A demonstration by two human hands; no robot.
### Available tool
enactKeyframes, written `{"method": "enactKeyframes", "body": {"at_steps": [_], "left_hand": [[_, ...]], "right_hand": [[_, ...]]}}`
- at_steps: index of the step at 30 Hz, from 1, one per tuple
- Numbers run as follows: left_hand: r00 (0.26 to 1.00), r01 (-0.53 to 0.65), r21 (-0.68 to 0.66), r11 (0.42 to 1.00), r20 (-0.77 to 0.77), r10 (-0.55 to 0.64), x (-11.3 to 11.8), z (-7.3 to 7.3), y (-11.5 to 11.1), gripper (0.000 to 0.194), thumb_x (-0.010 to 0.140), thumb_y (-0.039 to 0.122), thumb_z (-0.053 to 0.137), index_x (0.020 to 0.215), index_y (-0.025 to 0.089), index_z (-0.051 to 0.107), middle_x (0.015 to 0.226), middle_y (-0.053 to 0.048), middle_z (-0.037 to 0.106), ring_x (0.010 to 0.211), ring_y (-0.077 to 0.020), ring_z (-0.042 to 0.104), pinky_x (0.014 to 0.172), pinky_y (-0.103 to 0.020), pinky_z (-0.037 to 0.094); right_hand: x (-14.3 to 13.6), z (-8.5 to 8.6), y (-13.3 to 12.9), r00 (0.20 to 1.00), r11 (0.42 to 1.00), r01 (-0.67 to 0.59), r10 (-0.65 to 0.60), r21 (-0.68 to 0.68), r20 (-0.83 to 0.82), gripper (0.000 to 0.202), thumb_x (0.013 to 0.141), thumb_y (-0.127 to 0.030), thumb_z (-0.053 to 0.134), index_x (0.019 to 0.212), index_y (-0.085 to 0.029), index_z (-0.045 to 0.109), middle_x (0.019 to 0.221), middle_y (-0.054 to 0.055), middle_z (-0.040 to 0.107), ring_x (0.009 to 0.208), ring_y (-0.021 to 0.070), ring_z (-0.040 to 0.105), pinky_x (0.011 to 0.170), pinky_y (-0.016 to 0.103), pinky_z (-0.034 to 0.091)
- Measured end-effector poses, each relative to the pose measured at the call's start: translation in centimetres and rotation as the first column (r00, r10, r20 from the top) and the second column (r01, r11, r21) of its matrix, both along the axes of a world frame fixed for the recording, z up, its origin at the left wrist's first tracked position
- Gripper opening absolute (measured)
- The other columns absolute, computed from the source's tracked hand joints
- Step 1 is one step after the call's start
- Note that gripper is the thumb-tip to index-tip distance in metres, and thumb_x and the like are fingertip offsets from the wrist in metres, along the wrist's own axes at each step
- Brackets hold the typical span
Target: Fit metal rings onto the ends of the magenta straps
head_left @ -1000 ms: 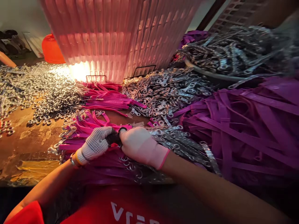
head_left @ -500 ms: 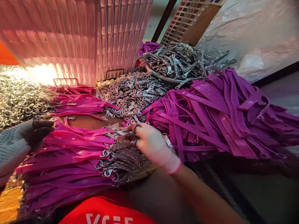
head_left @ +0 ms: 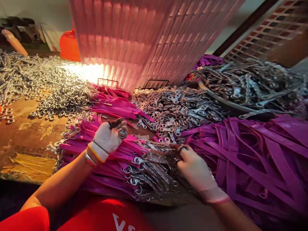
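Observation:
My left hand (head_left: 108, 138), in a white glove with dark fingertips, is over the magenta straps (head_left: 96, 163) with its fingers curled. A round metal piece (head_left: 122, 134) shows at those fingers; whether it is worn or gripped I cannot tell. My right hand (head_left: 194, 170), also gloved, has its fingers pinched at the upper right end of the twisted metal chains (head_left: 154, 173). A dark band (head_left: 184, 148) circles one finger; blur hides what the fingertips grip. Metal rings (head_left: 133, 182) join the straps to these chains.
Loose metal rings (head_left: 64, 99) lie heaped at the left, metal links (head_left: 178, 106) beyond my hands. A basin (head_left: 216, 98) heaped with chains stands at back right, above more purple straps (head_left: 240, 160). A ribbed translucent panel (head_left: 134, 41) rises behind, beside an orange lamp shade (head_left: 69, 46).
The view has swung left, so things sit further right in it. My left hand has moved rightward over the straps. My right hand stays at the chains.

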State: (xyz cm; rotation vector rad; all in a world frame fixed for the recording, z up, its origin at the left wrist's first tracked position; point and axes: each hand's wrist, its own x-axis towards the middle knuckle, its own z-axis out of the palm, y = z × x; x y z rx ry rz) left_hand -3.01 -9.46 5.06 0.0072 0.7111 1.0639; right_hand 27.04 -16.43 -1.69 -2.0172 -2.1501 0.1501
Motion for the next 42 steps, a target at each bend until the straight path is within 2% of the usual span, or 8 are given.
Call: {"method": "enactKeyframes", "body": {"at_steps": [5,9,13,18,23,27,35,42], "left_hand": [[0.999,-0.038,0.064,0.997,-0.035,0.04,-0.1,-0.2,-1.6,0.019,0.08,0.002,0.051,0.09,0.013,0.062,0.084,-0.007,0.064,0.066,-0.011,0.059,0.055,-0.02,0.045],[0.981,-0.068,0.33,0.941,-0.147,0.123,0.0,-0.4,-2.8,0.04,0.069,-0.001,0.065,0.105,0.015,0.06,0.095,-0.004,0.063,0.067,-0.0086,0.058,0.056,-0.02,0.045],[0.953,-0.041,0.48,0.877,-0.244,0.178,-0.2,-0.3,-3.9,0.046,0.07,0.007,0.074,0.113,0.017,0.061,0.103,-0.004,0.064,0.08,-0.0095,0.062,0.07,-0.02,0.05],[0.932,0.019,0.572,0.82,-0.308,0.193,-0.5,-0.4,-4.3,0.044,0.071,0.013,0.08,0.112,0.018,0.063,0.108,-0.005,0.067,0.095,-0.0148,0.066,0.09,-0.028,0.052],[0.935,0.079,0.527,0.846,-0.334,0.121,-0.6,-1.5,-3.9,0.032,0.068,0.02,0.082,0.097,0.014,0.07,0.094,-0.007,0.071,0.086,-0.0156,0.067,0.084,-0.029,0.055],[0.944,0.247,0.412,0.877,-0.307,-0.122,-1.1,-1.9,-3.4,0.024,0.074,0.029,0.079,0.086,0.012,0.069,0.071,-0.002,0.064,0.056,-0.0074,0.057,0.051,-0.018,0.045],[0.752,0.645,0.362,0.673,-0.455,-0.477,-1.2,-0.8,-3.1,0.028,0.083,0.041,0.069,0.091,0.015,0.062,0.059,0.002,0.055,0.038,-0.0037,0.041,0.036,-0.016,0.03],[0.688,0.545,0.448,0.709,-0.722,-0.072,-0.7,0.0,-4.2,0.032,0.083,0.031,0.07,0.109,0.016,0.058,0.08,-0.003,0.067,0.058,-0.0097,0.057,0.051,-0.019,0.044]], "right_hand": [[-4.1,4.6,0.5,0.847,0.995,0.057,-0.005,0.081,-0.532,0.039,0.08,-0.013,0.044,0.115,-0.02,0.061,0.102,0.009,0.071,0.091,0.0243,0.068,0.085,0.041,0.054],[-11.9,7.8,0.6,0.766,0.993,-0.117,0.105,0.023,-0.634,0.037,0.084,-0.021,0.053,0.121,-0.02,0.059,0.103,0.008,0.071,0.093,0.0223,0.067,0.086,0.038,0.054],[-16.5,7.9,1.2,0.729,0.984,-0.178,0.153,0.032,-0.667,0.037,0.083,-0.02,0.054,0.12,-0.02,0.059,0.114,0.01,0.069,0.108,0.0234,0.062,0.097,0.041,0.048],[-17.2,7.7,1.6,0.627,0.994,-0.093,0.101,0.054,-0.772,0.035,0.082,-0.021,0.055,0.116,-0.019,0.061,0.108,0.007,0.071,0.098,0.0209,0.065,0.09,0.037,0.051],[-16.7,8.2,0.8,0.755,0.992,-0.103,0.126,0.074,-0.643,0.036,0.083,-0.02,0.053,0.119,-0.02,0.059,0.109,0.009,0.069,0.104,0.0238,0.062,0.096,0.042,0.048],[-15.4,8.1,0.5,0.849,0.968,-0.197,0.249,0.158,-0.466,0.043,0.088,-0.019,0.047,0.13,-0.02,0.053,0.117,0.013,0.063,0.116,0.027,0.056,0.101,0.047,0.045],[-13.1,8.2,1.9,0.799,0.843,-0.534,0.529,0.067,-0.285,0.041,0.079,-0.011,0.056,0.12,-0.014,0.059,0.12,0.015,0.058,0.108,0.0239,0.059,0.093,0.037,0.049],[-11.9,8.8,1.4,0.886,0.892,-0.449,0.452,-0.05,0.105,0.016,0.073,-0.015,0.055,0.083,-0.014,0.066,0.081,0.01,0.068,0.068,0.0202,0.058,0.062,0.031,0.033]]}}
